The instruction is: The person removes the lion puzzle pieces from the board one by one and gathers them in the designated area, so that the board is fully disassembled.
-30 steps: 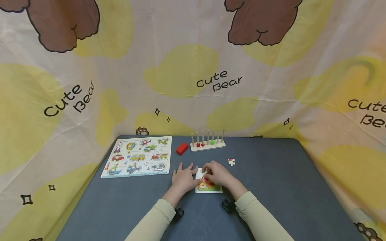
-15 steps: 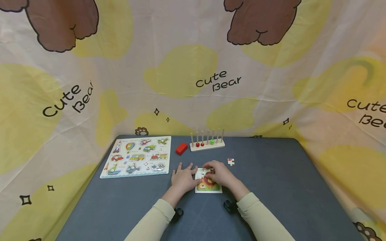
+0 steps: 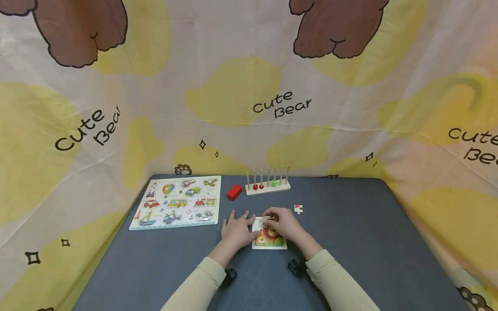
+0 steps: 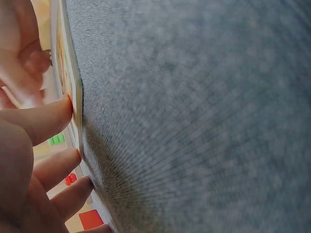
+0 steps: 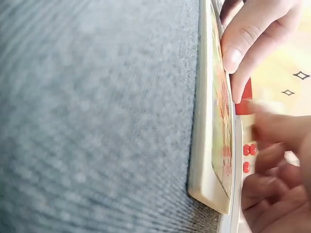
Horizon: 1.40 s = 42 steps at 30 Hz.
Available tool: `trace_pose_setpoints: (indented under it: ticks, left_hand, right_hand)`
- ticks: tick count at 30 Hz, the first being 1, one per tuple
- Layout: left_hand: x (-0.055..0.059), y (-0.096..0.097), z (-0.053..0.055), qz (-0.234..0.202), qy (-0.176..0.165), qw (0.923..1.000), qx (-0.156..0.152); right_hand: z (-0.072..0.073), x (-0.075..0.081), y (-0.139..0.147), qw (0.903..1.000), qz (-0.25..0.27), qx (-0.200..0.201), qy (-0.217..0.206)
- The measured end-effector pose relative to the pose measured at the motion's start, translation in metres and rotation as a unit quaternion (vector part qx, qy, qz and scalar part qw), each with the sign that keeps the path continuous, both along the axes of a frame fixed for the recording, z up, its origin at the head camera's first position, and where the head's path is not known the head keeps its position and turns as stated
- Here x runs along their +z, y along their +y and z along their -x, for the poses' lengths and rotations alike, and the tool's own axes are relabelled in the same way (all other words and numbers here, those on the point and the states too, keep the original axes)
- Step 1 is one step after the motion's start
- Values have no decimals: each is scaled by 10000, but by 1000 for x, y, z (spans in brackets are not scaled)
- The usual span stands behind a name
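Observation:
A small jigsaw puzzle (image 3: 268, 242) with a lion picture lies in a pale frame on the table, bare white at its upper left. My left hand (image 3: 236, 231) steadies it from the left, fingers spread. Its thumb (image 4: 53, 116) rests on the puzzle's edge in the left wrist view. Over the puzzle's upper part, my right hand (image 3: 285, 224) has thumb and fingers curled together, pinching a small puzzle piece (image 4: 49, 57) mostly hidden by the fingers. In the right wrist view the right thumb (image 5: 279, 128) is blurred, off the puzzle's surface.
A loose puzzle piece (image 3: 298, 209) lies beyond the right hand. Farther back stand a red block (image 3: 234, 192) and a pegged wooden board (image 3: 268, 188) with red and green beads. A large vehicle picture board (image 3: 175, 203) lies at left. A printed cloth (image 3: 233, 95) hangs behind.
The right hand's fingers have shifted slightly up and back from the lion picture; more of the bare white at the puzzle's upper left shows. The left hand has stayed in place.

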<state>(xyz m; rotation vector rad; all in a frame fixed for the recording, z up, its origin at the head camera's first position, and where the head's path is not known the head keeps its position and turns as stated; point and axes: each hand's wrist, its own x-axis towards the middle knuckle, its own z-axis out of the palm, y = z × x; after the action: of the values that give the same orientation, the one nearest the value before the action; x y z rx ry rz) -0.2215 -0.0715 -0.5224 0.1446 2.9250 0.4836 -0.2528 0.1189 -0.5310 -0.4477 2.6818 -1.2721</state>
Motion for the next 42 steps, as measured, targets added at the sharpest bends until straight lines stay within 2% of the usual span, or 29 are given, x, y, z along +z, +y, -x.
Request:
trace_pose_setpoints:
  ticks: [3, 5, 12, 20, 28, 42]
  left_hand:
    - [0, 1, 1, -3, -10, 10000, 8]
    - [0, 1, 1, -17, -15, 10000, 16]
    - [-1, 1, 2, 3, -19, 10000, 18]
    - [-1, 0, 3, -109, -12, 9999, 20]
    - [1, 0, 0, -169, -87, 9998, 3]
    - [-2, 0, 0, -135, -79, 9999, -20]
  right_hand:
    - [0, 4, 0, 9985, 328, -445, 31]
    - [0, 7, 0, 9975, 416, -575, 61]
    - [-1, 18, 7, 9957, 587, -715, 13]
    - [0, 28, 22, 9939, 532, -886, 376]
    - [0, 29, 38, 9945, 557, -794, 405]
    - [0, 36, 63, 9911, 477, -1090, 591]
